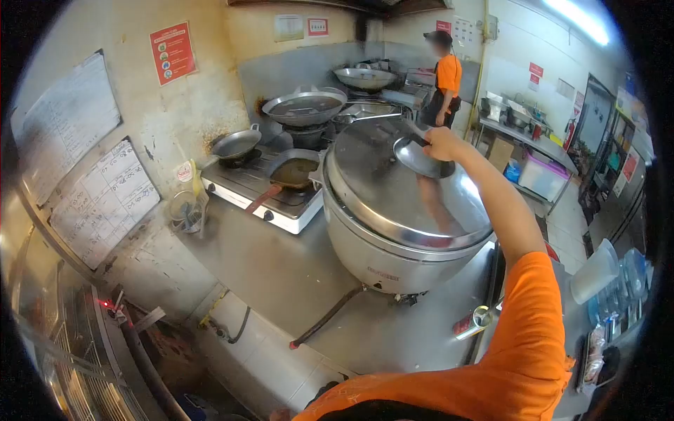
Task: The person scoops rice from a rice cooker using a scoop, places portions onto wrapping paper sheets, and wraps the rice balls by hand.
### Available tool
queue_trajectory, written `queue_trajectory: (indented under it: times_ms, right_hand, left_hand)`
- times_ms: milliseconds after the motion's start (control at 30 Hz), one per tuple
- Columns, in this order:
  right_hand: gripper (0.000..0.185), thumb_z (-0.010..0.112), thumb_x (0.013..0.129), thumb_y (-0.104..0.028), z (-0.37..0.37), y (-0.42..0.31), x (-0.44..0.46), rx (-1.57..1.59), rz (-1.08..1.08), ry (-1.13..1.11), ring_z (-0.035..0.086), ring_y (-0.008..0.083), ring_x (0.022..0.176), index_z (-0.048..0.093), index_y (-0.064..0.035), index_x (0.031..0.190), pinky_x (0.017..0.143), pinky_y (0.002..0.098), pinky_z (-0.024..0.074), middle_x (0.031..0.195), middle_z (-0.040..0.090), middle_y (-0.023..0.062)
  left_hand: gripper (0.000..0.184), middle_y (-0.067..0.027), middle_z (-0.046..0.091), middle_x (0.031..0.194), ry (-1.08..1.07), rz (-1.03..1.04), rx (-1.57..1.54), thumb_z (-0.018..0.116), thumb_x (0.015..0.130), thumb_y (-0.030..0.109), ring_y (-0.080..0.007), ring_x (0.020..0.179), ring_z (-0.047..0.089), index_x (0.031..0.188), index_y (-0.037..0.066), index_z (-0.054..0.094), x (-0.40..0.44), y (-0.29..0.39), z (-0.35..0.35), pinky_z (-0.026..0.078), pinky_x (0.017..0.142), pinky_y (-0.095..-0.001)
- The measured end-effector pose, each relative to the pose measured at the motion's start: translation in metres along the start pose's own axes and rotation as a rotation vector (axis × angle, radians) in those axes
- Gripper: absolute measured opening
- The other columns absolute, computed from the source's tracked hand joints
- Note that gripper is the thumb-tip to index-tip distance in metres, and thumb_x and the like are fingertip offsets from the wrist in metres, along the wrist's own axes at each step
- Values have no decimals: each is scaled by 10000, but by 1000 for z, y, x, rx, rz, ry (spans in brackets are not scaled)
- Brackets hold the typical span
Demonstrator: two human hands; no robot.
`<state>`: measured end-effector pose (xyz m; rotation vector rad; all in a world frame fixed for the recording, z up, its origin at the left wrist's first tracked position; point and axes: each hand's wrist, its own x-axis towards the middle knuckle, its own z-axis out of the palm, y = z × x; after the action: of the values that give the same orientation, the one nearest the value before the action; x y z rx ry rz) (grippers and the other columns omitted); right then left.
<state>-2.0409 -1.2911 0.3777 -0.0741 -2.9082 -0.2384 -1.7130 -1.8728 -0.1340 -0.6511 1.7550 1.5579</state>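
My right hand [444, 145] is closed on the handle at the top of a large metal lid [372, 189]. The lid lies over a big rice cooker [379, 263], tilted a little against its rim. A dark hose [326, 321] runs from the cooker's base across the steel counter [260, 281]. On the counter to the right of the cooker stands a can [474, 322]. My left hand is out of view.
A gas stove [298, 222] with two pans stands left of the cooker. Large woks [304, 107] are behind it. A person [447, 77] in orange stands at the back. Plastic containers [595, 272] are at the right.
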Motion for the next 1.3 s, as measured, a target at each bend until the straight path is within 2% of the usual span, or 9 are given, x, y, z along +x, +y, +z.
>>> queue_trajectory:
  times_ms: [167, 267, 333, 467, 700, 767, 1167, 1233, 1300]
  right_hand:
    - [326, 607, 750, -265, -29, 17, -9, 67, -27, 37, 602, 373, 895, 639, -5, 946, 791, 437, 466, 926, 625, 231]
    - [297, 598, 757, -269, -50, 36, -18, 113, -22, 90, 613, 346, 854, 647, 2, 869, 755, 418, 467, 866, 635, 213]
    - [273, 587, 769, -282, -64, 51, -21, 364, 74, 108, 614, 312, 807, 642, -16, 798, 723, 391, 462, 799, 636, 174]
    - [255, 577, 788, -301, -77, 71, -28, 322, 55, 143, 604, 290, 759, 631, -59, 728, 687, 381, 445, 747, 627, 137]
    - [306, 585, 791, -321, -86, 84, -40, 334, 88, 210, 603, 290, 768, 628, -18, 803, 702, 374, 447, 766, 628, 153]
    - [332, 589, 793, -327, -91, 80, -46, 459, 118, 136, 605, 298, 768, 624, 0, 838, 708, 379, 451, 787, 628, 173]
    - [278, 581, 807, -282, -73, 79, -26, 292, 26, 199, 626, 288, 722, 656, -17, 769, 675, 389, 468, 726, 636, 155]
    - [240, 557, 809, -226, -75, 63, -29, 224, 7, 172, 623, 309, 761, 635, 0, 815, 705, 397, 467, 758, 644, 146]
    - [254, 566, 795, -240, -66, 52, -25, 130, 15, 199, 625, 358, 789, 662, -8, 833, 744, 428, 480, 811, 639, 209]
  left_hand:
    - [330, -81, 603, 920, -20, -39, 29, 499, 915, 293, -173, 861, 545, 1005, -6, 604, -12, -5, 8, 433, 801, -304]
    - [331, -81, 604, 921, -42, -53, 55, 498, 915, 293, -174, 863, 546, 1006, -7, 604, -16, -3, 13, 433, 802, -304]
    - [333, -82, 605, 922, -57, -53, 62, 497, 914, 294, -175, 864, 547, 1007, -7, 604, -15, 0, 19, 433, 803, -305]
    - [335, -82, 607, 925, -85, -46, 75, 495, 914, 294, -176, 867, 549, 1008, -8, 605, -13, 7, 31, 434, 804, -305]
    - [339, -84, 609, 929, -139, -26, 94, 492, 914, 295, -178, 871, 551, 1011, -9, 606, -6, 22, 55, 435, 806, -307]
    - [340, -84, 610, 930, -157, -24, 95, 492, 914, 295, -179, 872, 552, 1012, -10, 607, -5, 25, 64, 435, 807, -307]
    - [347, -86, 614, 936, -238, -16, 72, 487, 913, 296, -182, 879, 557, 1016, -12, 609, -6, 33, 113, 437, 810, -310]
    - [348, -87, 615, 938, -249, -13, 70, 486, 913, 296, -183, 881, 558, 1017, -12, 609, -5, 37, 119, 437, 811, -310]
    - [349, -87, 616, 939, -263, -11, 71, 485, 913, 296, -183, 882, 559, 1018, -13, 610, -4, 40, 123, 437, 811, -310]
